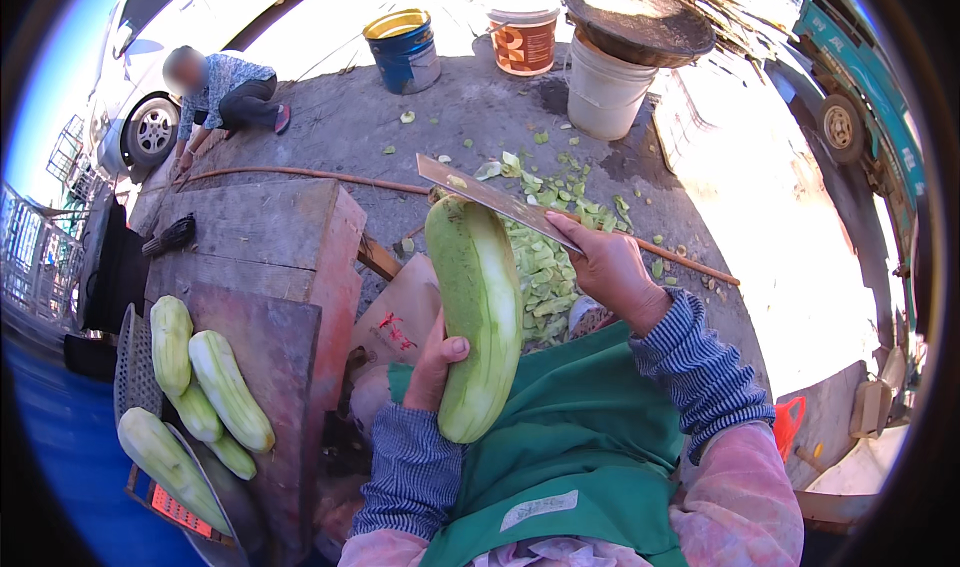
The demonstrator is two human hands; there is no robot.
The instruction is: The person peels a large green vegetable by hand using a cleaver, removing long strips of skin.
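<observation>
My left hand (438, 365) grips a long green gourd (470, 317) from the left side, holding it upright above my green apron, with pale peeled stripes down its right side. My right hand (610, 272) holds a long flat blade (490, 197), which slants across the gourd's top end. Several pale peeled gourds (228, 387) lie to my left on and beside a grey perforated tray (133, 367), near an orange grater (178, 507). Below and beyond the blade, a heap of green peelings (540, 277) covers the ground.
A worn wooden bench (240, 237) stands at left with a dark brush (170, 235). Buckets (405, 67) stand ahead, one topped by a wide basket (638, 22). A thin pole (680, 262) crosses the ground. A person (225, 97) crouches by a white car (130, 87); a teal vehicle (860, 77) is at right.
</observation>
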